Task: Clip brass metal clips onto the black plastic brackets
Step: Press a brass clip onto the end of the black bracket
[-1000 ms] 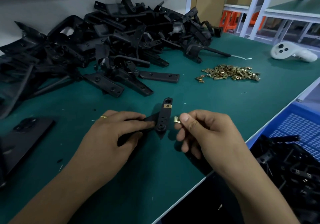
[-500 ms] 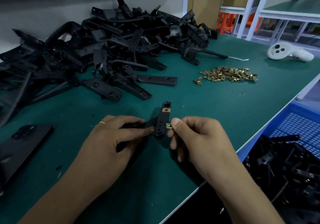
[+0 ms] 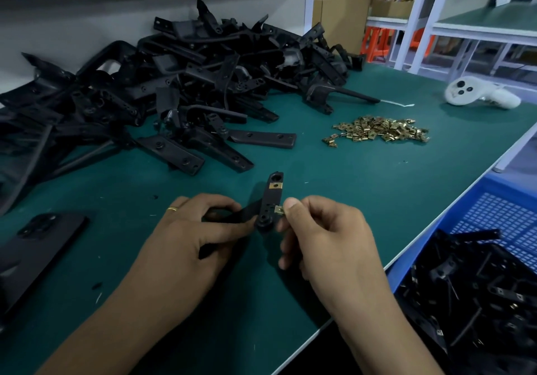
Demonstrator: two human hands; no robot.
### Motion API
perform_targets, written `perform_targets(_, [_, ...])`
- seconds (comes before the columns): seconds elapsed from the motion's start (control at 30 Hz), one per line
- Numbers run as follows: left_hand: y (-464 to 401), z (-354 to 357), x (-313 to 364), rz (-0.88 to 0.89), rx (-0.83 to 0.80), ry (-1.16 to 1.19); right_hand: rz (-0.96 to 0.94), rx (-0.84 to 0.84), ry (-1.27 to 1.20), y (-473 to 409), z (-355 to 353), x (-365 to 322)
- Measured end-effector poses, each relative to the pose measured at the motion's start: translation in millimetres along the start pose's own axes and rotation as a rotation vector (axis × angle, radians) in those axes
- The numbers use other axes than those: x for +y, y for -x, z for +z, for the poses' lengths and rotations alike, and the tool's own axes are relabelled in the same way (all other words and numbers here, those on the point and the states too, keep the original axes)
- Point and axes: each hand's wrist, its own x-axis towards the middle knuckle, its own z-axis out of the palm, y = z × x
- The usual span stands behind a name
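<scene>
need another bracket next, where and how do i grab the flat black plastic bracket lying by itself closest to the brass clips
Pinch the flat black plastic bracket across its long edges near the rounded right end, coming from above. That end lies flat on the green mat, free of the black bracket pile.

Dim, perhaps overhead light; warped edges.

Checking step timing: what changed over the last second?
The right hand moved left, bringing its pinched brass clip from beside the black bracket onto the bracket's right edge. Unchanged: left hand grips the bracket; upper clip stays seated; loose clips untouched.
</scene>
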Motion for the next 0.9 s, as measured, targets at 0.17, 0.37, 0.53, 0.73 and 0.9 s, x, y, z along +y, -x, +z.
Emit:
perform_targets(0.17, [-1, -1, 0, -0.015, 0.005, 0.094, 0.014, -0.085, -0.119, -3, 1, -3])
perform_targets(0.37, [0, 0, -2, -0.01, 0.015, 0.097, 0.059, -0.122, -0.265, -1, 2, -7])
perform_targets(0.53, [0, 0, -3, 0.003, 0.006, 0.085, 0.029, -0.129, -0.301, 2, 16, 0])
perform_targets(0.73, [2, -5, -5, 0.04, -0.018, 0.125, 0.155, -0.466, -0.422, -14, -6, -5])
perform_targets(0.9, [3, -2, -5, 0.053, 0.012, 0.067, 0.178, -0.349, -0.395, -11, -10, -2])
